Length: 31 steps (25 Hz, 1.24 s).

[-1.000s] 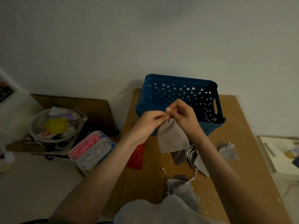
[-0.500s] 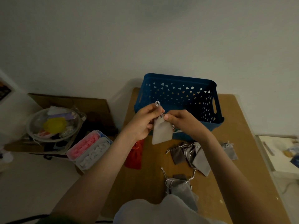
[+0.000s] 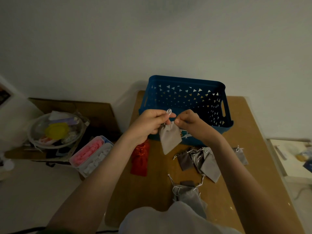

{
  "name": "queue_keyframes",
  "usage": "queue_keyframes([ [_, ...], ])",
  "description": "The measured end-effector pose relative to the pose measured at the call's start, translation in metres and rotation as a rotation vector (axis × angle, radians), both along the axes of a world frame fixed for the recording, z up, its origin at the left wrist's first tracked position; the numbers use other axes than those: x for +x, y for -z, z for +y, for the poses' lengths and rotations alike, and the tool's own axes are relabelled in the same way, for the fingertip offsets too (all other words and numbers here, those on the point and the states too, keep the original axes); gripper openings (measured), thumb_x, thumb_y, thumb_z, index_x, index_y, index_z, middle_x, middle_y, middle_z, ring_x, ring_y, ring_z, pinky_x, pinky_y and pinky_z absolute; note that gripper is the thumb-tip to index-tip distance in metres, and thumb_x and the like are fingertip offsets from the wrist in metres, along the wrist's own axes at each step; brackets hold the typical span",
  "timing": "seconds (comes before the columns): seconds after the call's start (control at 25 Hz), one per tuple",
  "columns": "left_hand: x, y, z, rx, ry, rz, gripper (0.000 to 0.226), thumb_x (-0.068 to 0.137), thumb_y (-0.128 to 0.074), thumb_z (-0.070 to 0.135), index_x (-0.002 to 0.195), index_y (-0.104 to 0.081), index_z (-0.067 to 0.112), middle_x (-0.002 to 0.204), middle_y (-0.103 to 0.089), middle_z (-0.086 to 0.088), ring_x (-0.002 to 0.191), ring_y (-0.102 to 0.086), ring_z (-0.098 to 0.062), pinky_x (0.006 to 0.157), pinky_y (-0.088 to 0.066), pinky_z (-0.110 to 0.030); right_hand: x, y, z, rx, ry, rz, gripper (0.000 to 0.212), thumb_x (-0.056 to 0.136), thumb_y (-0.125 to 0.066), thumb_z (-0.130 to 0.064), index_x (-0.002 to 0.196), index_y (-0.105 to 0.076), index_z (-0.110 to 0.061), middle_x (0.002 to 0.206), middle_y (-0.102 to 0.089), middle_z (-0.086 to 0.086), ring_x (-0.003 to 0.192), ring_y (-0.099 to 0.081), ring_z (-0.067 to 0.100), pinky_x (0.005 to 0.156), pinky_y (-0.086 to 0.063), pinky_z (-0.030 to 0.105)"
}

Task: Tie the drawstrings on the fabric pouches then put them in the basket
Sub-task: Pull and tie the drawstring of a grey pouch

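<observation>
A small grey pouch [image 3: 169, 138] hangs in the air just in front of the blue basket [image 3: 185, 80]. My left hand [image 3: 150, 124] pinches its drawstring, and a white loop of string sticks up above the fingers. My right hand [image 3: 190, 122] pinches the string at the pouch's neck from the right. On the brown table [image 3: 253, 174] lie several more grey pouches [image 3: 205, 162], one alone at the right [image 3: 240, 155], another near my body [image 3: 189, 195], and a red pouch [image 3: 141, 158] at the left.
The basket stands at the table's far edge against the wall. Left of the table, lower down, are a box of pink and white items [image 3: 92, 154] and a clear bowl of odds and ends [image 3: 55, 130] on cardboard. A white surface [image 3: 293, 159] is at right.
The pouch's neck has been drawn together. My hands have spread slightly apart and a loop of string now stands up from my left fingers.
</observation>
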<state>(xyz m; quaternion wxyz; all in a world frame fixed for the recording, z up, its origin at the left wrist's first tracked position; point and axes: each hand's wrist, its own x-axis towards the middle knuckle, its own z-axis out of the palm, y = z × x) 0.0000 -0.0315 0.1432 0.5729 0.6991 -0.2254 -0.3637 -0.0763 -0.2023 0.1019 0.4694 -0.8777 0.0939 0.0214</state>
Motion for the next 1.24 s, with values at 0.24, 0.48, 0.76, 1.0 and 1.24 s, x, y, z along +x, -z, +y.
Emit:
queue_keyframes([
  [0.24, -0.001, -0.01, 0.001, 0.247, 0.13, -0.148, 0.009, 0.095, -0.056, 0.014, 0.102, -0.059, 0.01, 0.081, -0.067, 0.001, 0.044, -0.049, 0.008, 0.041, -0.032, -0.01, -0.005, -0.005, 0.001, 0.186, 0.014, 0.172, 0.038, 0.099, -0.046, -0.035, 0.099, -0.064, -0.001, 0.101, -0.062, 0.019, 0.093, -0.056, 0.024, 0.084, -0.041, 0.033],
  [0.48, -0.003, 0.005, -0.006, 0.209, -0.055, -0.168, 0.016, 0.094, -0.057, 0.019, 0.083, -0.066, 0.012, 0.07, -0.063, 0.004, 0.04, -0.046, 0.007, 0.039, -0.031, -0.008, -0.006, -0.005, 0.006, 0.235, 0.077, 0.075, 0.039, 0.1, -0.043, -0.032, 0.074, -0.055, -0.005, 0.071, -0.055, 0.008, 0.07, -0.051, 0.016, 0.075, -0.038, 0.028],
  [0.76, -0.006, 0.022, -0.015, 0.209, -0.291, -0.14, 0.021, 0.09, -0.062, 0.034, 0.101, -0.06, 0.016, 0.08, -0.062, -0.002, 0.055, -0.048, -0.006, 0.048, -0.037, -0.019, -0.008, 0.0, 0.024, 0.506, -0.035, -0.198, 0.019, 0.1, -0.038, -0.003, 0.096, -0.056, -0.004, 0.088, -0.059, 0.005, 0.082, -0.056, 0.01, 0.076, -0.045, 0.022],
  [1.0, -0.009, 0.017, -0.011, 0.18, -0.202, -0.333, 0.023, 0.096, -0.053, 0.019, 0.076, -0.066, 0.021, 0.069, -0.063, -0.001, 0.054, -0.053, -0.005, 0.057, -0.045, -0.033, -0.003, 0.002, 0.037, 0.36, 0.136, -0.308, 0.019, 0.096, -0.049, -0.003, 0.108, -0.05, -0.018, 0.077, -0.062, 0.001, 0.087, -0.062, 0.03, 0.086, -0.05, 0.043],
  [1.24, -0.017, 0.018, -0.01, 0.32, -0.056, -0.555, 0.024, 0.1, -0.045, 0.024, 0.11, -0.063, 0.013, 0.097, -0.066, -0.002, 0.089, -0.061, -0.014, 0.076, -0.05, -0.028, 0.001, -0.001, 0.043, 0.21, 0.298, -0.213, 0.016, 0.096, -0.051, -0.007, 0.106, -0.053, -0.019, 0.087, -0.066, 0.007, 0.089, -0.064, 0.021, 0.085, -0.053, 0.035],
])
